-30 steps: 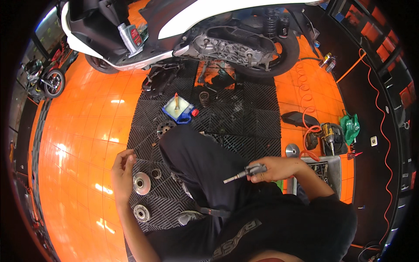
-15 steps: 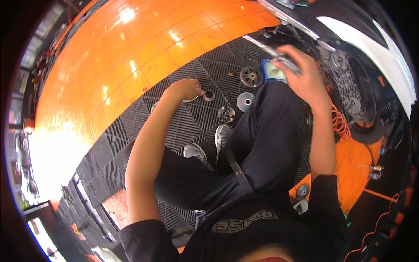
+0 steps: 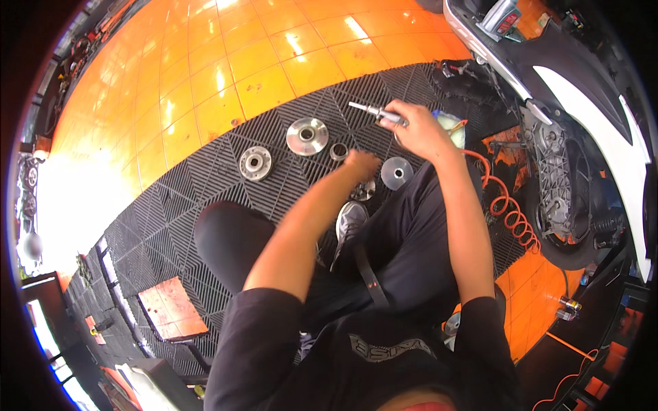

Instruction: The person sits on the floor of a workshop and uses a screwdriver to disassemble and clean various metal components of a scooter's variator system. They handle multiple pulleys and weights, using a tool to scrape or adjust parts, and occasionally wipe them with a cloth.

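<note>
My right hand (image 3: 419, 130) is closed around a silver air blow gun (image 3: 387, 116), its nozzle pointing left above the black mat. My left hand (image 3: 361, 166) hovers over metal parts, between a small metal ring (image 3: 338, 151) and a shiny round plate (image 3: 397, 173). Motion smears its fingers, so its grip cannot be made out. Partly behind that hand lies a round metal part (image 3: 363, 191). Farther left on the mat are a large shiny pulley disc (image 3: 308, 137) and a thick holed disc (image 3: 256, 164).
The ribbed black mat (image 3: 175, 209) borders an orange tiled floor (image 3: 253, 65). An orange coiled hose (image 3: 504, 209) runs down at the right, beside an opened scooter engine case (image 3: 554, 175) and a white body panel (image 3: 589, 116). A tray (image 3: 449, 123) shows partly behind my right hand.
My left hand has moved right, off the pulley disc, which now shows fully. My right hand, with the blow gun, has come left and inward. The whole view has shifted.
</note>
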`<control>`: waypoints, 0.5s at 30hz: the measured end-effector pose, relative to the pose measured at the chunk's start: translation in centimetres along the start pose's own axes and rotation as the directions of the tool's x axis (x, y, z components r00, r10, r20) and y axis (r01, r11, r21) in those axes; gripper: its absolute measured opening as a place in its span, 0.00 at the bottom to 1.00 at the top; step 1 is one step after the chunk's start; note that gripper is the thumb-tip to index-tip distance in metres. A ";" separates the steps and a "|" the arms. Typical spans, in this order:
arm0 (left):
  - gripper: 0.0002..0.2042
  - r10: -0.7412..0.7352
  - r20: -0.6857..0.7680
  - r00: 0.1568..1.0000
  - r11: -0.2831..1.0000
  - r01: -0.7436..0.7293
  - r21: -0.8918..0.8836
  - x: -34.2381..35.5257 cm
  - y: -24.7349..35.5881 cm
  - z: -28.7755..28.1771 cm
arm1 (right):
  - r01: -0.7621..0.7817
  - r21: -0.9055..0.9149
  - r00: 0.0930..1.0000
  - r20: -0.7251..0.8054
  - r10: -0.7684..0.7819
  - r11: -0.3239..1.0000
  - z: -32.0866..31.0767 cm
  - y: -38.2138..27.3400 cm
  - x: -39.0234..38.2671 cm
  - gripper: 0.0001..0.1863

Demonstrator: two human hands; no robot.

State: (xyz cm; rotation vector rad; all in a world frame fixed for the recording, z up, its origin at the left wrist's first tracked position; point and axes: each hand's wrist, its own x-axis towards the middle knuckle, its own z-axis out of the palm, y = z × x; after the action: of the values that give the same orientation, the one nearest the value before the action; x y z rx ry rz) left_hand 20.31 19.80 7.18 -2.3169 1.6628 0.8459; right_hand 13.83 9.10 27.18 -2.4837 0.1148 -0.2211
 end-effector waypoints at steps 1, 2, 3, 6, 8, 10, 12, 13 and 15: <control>0.30 -0.012 0.018 1.000 0.991 0.014 -0.134 1.7 1.9 0.2 | -0.027 -0.018 0.999 0.036 0.028 0.999 0.0 -0.2 0.0 0.13; 0.35 0.026 -0.104 0.994 0.997 -0.034 -0.076 3.0 3.8 1.9 | -0.085 -0.040 0.992 0.087 0.088 0.996 -0.1 -0.4 -0.1 0.12; 0.39 0.023 -0.179 0.984 0.996 -0.037 -0.075 4.7 5.4 3.4 | -0.096 -0.042 0.989 0.106 0.100 0.995 0.2 -0.4 0.0 0.13; 0.32 0.022 -0.234 0.972 0.999 -0.013 0.038 8.1 7.8 6.0 | -0.139 0.005 0.970 0.201 0.135 0.990 1.0 -1.7 0.8 0.14; 0.28 0.016 -0.185 0.983 0.991 0.009 0.131 9.3 9.1 6.2 | -0.087 -0.021 0.971 0.221 0.090 0.996 1.5 -1.7 1.2 0.14; 0.28 0.038 -0.156 0.987 0.994 -0.022 0.106 10.2 10.2 5.7 | -0.149 -0.003 0.955 0.260 0.145 0.989 1.8 -0.9 1.2 0.15; 0.28 0.018 -0.125 0.992 0.996 -0.007 0.084 10.3 9.0 6.2 | -0.142 -0.027 0.959 0.245 0.144 0.990 2.0 -1.4 1.6 0.15; 0.33 0.022 -0.158 0.987 1.000 -0.022 0.004 10.7 8.8 6.0 | -0.134 -0.039 0.961 0.240 0.140 0.990 2.0 -1.7 1.7 0.15; 0.39 0.036 -0.285 0.958 0.994 -0.066 -0.093 9.0 7.9 4.8 | -0.139 -0.008 0.975 0.174 0.138 0.990 1.9 -0.4 1.4 0.14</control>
State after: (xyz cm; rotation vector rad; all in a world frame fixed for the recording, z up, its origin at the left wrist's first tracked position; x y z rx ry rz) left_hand 13.40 11.70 -0.10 -2.5775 1.8361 0.6449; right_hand 15.59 10.39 26.08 -2.4665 0.2128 0.0550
